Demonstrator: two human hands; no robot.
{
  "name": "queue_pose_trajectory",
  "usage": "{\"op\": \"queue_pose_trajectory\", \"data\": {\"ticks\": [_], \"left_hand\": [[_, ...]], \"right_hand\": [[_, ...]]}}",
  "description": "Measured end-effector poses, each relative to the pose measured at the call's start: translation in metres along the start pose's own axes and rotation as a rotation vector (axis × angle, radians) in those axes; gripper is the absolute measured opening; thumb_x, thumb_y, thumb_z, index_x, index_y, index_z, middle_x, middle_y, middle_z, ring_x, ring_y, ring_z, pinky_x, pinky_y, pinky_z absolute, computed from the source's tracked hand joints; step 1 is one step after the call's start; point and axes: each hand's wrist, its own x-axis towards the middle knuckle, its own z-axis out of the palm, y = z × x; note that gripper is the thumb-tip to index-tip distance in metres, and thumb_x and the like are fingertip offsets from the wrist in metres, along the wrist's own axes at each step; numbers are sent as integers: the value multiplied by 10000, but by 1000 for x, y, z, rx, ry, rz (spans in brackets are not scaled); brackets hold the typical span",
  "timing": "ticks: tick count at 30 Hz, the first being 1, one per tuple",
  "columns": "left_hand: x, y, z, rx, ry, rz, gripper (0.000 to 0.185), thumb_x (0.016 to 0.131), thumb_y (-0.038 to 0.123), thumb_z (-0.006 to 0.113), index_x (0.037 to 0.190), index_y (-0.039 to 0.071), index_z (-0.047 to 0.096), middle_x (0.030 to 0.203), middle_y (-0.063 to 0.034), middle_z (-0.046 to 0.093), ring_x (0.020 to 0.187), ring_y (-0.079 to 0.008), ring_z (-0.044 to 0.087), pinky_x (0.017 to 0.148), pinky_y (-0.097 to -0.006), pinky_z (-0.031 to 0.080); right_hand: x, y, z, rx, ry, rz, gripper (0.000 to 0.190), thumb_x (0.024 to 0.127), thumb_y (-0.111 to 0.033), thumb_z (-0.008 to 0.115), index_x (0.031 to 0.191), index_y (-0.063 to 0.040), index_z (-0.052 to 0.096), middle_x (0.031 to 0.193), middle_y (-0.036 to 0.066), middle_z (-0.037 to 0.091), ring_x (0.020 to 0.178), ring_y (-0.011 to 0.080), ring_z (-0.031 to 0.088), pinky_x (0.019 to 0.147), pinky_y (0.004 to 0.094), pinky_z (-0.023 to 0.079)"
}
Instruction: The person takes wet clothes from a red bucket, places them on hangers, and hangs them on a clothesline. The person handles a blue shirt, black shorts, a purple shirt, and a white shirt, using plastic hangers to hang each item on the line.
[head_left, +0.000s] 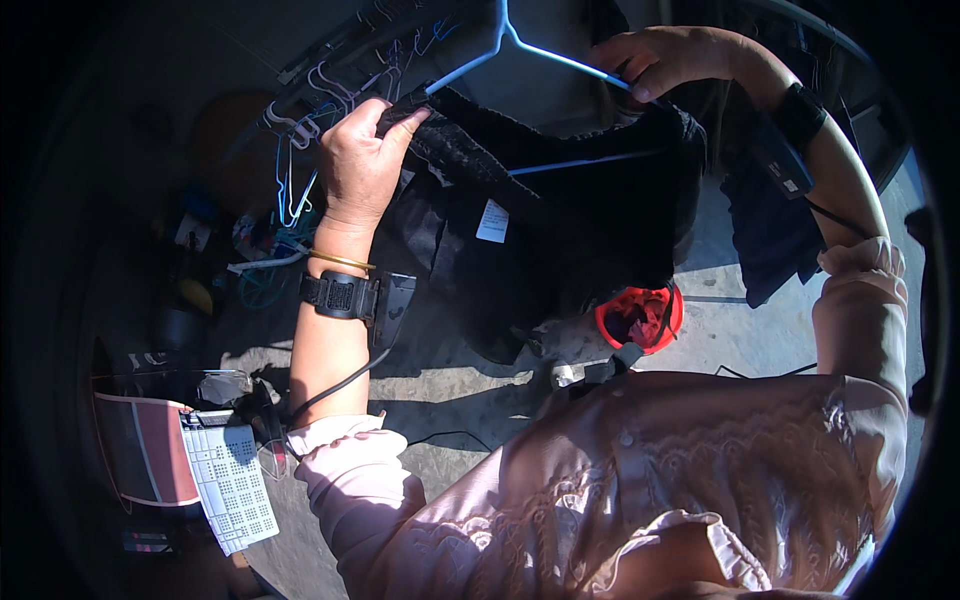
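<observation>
A black garment (600, 217) hangs on a light-blue clothes hanger (551, 54), with a white care label (493, 222) showing on its inner side. Its exact kind is hard to make out in the dark folds. My left hand (367, 161) pinches the garment's edge at the left end of the hanger. At the opposite end, my right hand (664, 64) has its thumb and fingers around the hanger's arm, close to the cloth. The hanger's lower bar shows through the garment's opening. The top of the hook is out of the picture.
Several loose hangers (300, 131) hang from a rail at the upper left. Dark blue cloth (772, 225) hangs at the right. On the concrete floor (712, 330) stands a red bucket (679, 319) with cloth inside. A printed white sheet (231, 480) lies at the lower left.
</observation>
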Motion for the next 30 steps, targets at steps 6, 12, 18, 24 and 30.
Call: {"op": "queue_pose_trajectory", "data": {"ticks": [6, 12, 18, 24, 30], "left_hand": [[7, 8, 2, 234, -55, 125, 321, 782, 334, 704, 743, 42, 577, 587, -87, 569, 526, -246, 571, 465, -314, 433], [4, 10, 5, 336, -177, 298, 344, 835, 378, 628, 749, 60, 527, 602, -82, 558, 555, -253, 591, 475, -328, 451], [-10, 3, 11, 463, -388, 356, 233, 796, 237, 664, 748, 75, 503, 639, -100, 570, 630, -291, 607, 525, -378, 479], [-8, -10, 24, 609, -251, 144, 294, 843, 319, 621, 744, 66, 509, 616, -117, 589, 591, -317, 612, 504, -396, 487], [-36, -30, 35, 597, -354, 105, 263, 855, 297, 604, 756, 64, 532, 658, -139, 619, 651, -323, 645, 566, -396, 523]], "right_hand": [[-33, 81, 53, 52, 111, 323, 394, 774, -138, 528, 1145, -17, 582, 805, 111, 597, 723, 202, 567, 626, 321, 497], [-39, 101, 83, -172, 356, 412, 448, 790, 57, 410, 1195, -55, 566, 947, 166, 639, 896, 274, 636, 760, 366, 532], [-37, 107, 80, -430, 562, 469, 251, 853, -23, 408, 972, -51, 627, 807, 138, 637, 771, 286, 633, 679, 365, 530], [-29, 97, 83, -372, 544, 383, 345, 838, -14, 446, 1163, -43, 559, 952, 184, 636, 892, 315, 627, 775, 369, 529], [-15, 29, 83, -498, 603, 423, 217, 857, -40, 458, 1034, -27, 583, 853, 172, 636, 752, 299, 647, 614, 350, 543]]}}
